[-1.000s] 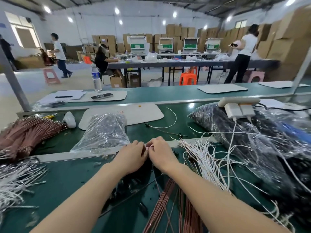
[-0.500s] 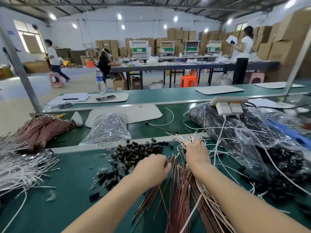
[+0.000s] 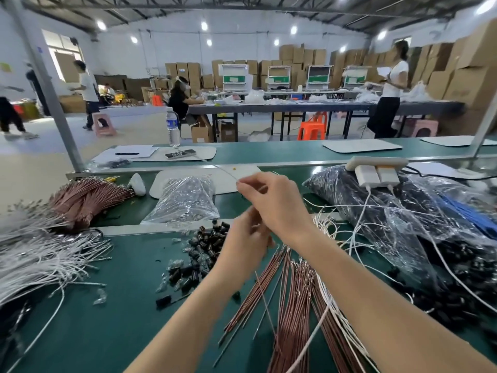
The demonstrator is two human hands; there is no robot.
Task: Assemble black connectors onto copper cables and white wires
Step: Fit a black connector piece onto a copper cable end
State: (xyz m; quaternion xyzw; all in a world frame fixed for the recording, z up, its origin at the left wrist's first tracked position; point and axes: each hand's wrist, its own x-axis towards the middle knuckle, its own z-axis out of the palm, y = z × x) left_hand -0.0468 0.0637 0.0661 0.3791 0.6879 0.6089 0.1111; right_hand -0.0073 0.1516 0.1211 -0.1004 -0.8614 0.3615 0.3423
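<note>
My right hand (image 3: 277, 203) is raised over the green belt (image 3: 113, 319) and pinches a thin white wire (image 3: 224, 170) that sticks out to the upper left. Just below it, my left hand (image 3: 246, 246) is blurred, with its fingers curled shut; what is inside them is hidden. A pile of black connectors (image 3: 203, 251) lies left of my left hand. Loose copper cables (image 3: 293, 305) fan out under my forearms. More loose white wires (image 3: 329, 227) lie to the right of my right wrist.
A copper cable bundle (image 3: 86, 195) and a heap of white wires (image 3: 40, 251) lie at the left. A clear bag of parts (image 3: 185, 200) sits behind the connectors. Large black plastic bags (image 3: 403, 211) fill the right, with a power strip (image 3: 376, 166) on top. People work in the background.
My right hand has lifted off the white wire pile with one wire pinched. My left hand has risen from the connector pile towards it.
</note>
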